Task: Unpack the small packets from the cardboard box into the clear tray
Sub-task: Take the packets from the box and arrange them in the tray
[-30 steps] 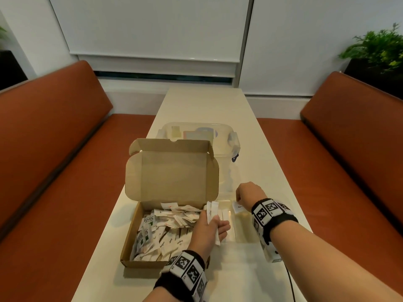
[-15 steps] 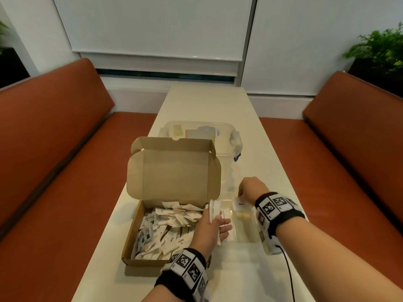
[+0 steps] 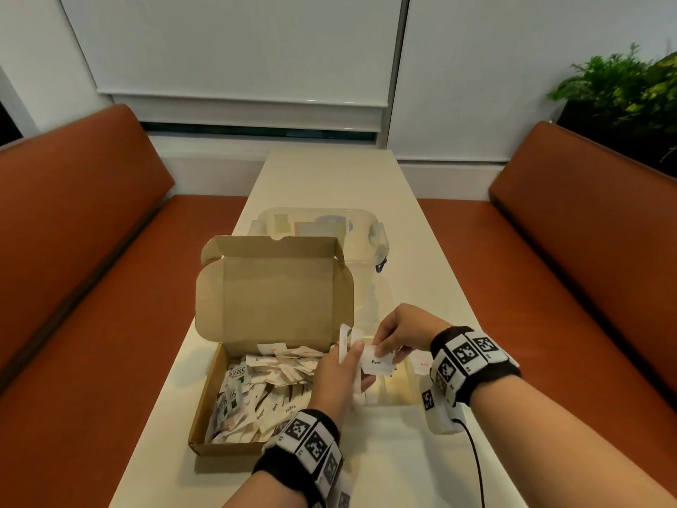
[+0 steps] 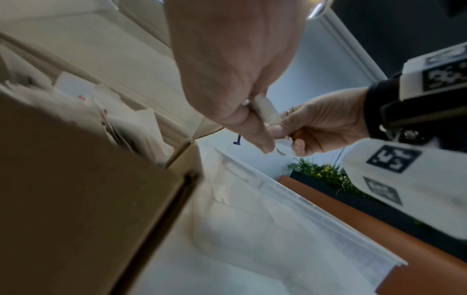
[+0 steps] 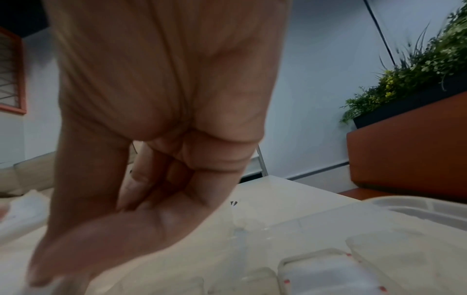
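Right hand pinches a pepper packet from the left hand's gripped bunch above the clear tray; next, probably lower it into a compartment.

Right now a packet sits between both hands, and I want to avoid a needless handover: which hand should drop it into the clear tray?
Right. The right hand already pinches the packet above the clear tray, while the left hand holds a bunch of packets beside the cardboard box.
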A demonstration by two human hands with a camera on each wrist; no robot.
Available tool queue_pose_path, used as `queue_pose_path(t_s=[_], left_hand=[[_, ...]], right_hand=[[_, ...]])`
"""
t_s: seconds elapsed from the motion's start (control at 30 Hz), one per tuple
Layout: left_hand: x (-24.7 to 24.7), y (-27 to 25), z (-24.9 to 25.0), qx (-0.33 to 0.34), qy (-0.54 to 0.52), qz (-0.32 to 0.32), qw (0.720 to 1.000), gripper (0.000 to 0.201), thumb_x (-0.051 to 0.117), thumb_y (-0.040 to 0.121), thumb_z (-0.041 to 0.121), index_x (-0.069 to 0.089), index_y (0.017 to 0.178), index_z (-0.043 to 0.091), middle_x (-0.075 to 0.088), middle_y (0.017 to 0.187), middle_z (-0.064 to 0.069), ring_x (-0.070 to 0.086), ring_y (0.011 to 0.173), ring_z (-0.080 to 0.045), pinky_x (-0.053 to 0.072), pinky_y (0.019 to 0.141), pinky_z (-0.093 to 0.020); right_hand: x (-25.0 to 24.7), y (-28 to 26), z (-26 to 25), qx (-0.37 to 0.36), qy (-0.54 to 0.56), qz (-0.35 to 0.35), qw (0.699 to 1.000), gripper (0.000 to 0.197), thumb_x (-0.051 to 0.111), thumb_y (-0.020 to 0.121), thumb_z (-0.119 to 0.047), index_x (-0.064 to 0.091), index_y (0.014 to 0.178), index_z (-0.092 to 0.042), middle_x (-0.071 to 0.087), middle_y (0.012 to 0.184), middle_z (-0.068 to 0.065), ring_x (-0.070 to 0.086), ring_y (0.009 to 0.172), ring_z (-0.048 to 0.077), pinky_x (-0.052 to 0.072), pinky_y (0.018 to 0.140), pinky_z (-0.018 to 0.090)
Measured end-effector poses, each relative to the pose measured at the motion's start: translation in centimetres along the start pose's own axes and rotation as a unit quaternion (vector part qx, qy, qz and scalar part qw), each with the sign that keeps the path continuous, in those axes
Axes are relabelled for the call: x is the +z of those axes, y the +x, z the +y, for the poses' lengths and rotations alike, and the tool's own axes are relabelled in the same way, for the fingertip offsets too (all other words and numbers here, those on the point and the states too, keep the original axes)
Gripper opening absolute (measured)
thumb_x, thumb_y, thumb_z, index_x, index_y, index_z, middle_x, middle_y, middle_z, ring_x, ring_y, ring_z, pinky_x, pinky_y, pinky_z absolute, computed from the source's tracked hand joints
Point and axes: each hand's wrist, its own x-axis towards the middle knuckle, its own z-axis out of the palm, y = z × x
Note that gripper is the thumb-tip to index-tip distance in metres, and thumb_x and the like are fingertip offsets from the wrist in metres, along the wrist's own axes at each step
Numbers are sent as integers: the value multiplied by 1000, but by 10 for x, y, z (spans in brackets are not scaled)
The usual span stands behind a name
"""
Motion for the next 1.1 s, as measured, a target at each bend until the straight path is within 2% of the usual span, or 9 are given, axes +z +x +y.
queue_pose_path(t_s=[0.1,0.2,0.33,0.5,0.57,0.67,0.8,0.93,1.1], left_hand=[[0,0,-1,-16,20,-8,1000,9,65,89,15,69,97,11,72,91,-10,71,76,-16,58,65,-26],[-2,0,-2,-25,33,-1,999,17,61,90,4,67,105,9,71,96,-12,72,81,-20,59,71,-29],[-8,0,-1,-23,15,18,999,19,59,90,0,66,107,5,70,100,-16,70,89,-27,59,67,-27],[-14,2,-3,-31,10,25,999,16,58,90,-1,66,104,1,70,95,-14,70,80,-21,58,62,-23],[-15,1,-6,-39,13,27,999,15,59,90,-1,66,102,4,69,93,-13,70,80,-22,57,61,-23],[-17,1,-9,-50,8,29,998,14,59,90,-1,67,93,10,70,91,-12,70,84,-25,55,56,-20],[-18,2,-11,-46,11,24,999,14,59,90,-1,68,91,10,71,94,-12,70,85,-23,55,60,-21],[-19,4,-12,-46,3,22,999,14,59,89,-2,67,98,5,70,94,-12,70,84,-22,55,60,-21],[-19,5,-13,-52,17,26,998,14,60,89,1,67,100,7,71,92,-9,70,80,-19,55,59,-20]], right_hand=[[2,0,3,6,10,0,1000,10,76,75,-6,74,85,-5,70,74,4,66,61,11,53,55,14],[3,0,4,11,28,-7,1000,7,74,77,-4,74,84,-5,70,76,4,67,64,12,56,59,16],[-3,1,8,13,35,25,999,7,72,80,-4,73,87,-4,70,80,7,66,63,13,56,61,17],[-13,3,17,18,15,79,997,3,72,81,-5,71,81,-8,69,74,6,64,55,11,54,55,16],[-15,7,21,19,-21,112,993,7,70,81,-5,69,77,-11,68,72,5,63,55,10,53,54,16],[-15,14,21,22,-153,177,972,7,67,82,-7,71,80,-12,69,82,4,61,68,12,49,60,18],[-10,25,16,36,-266,163,949,13,65,84,-10,73,93,-9,70,100,7,65,94,22,51,78,24],[-2,37,7,38,-328,153,931,20,58,87,-6,71,102,-5,69,106,11,65,99,26,53,88,31],[7,46,1,42,-374,148,915,24,52,89,-3,67,108,-3,67,111,13,63,103,28,51,90,31]])
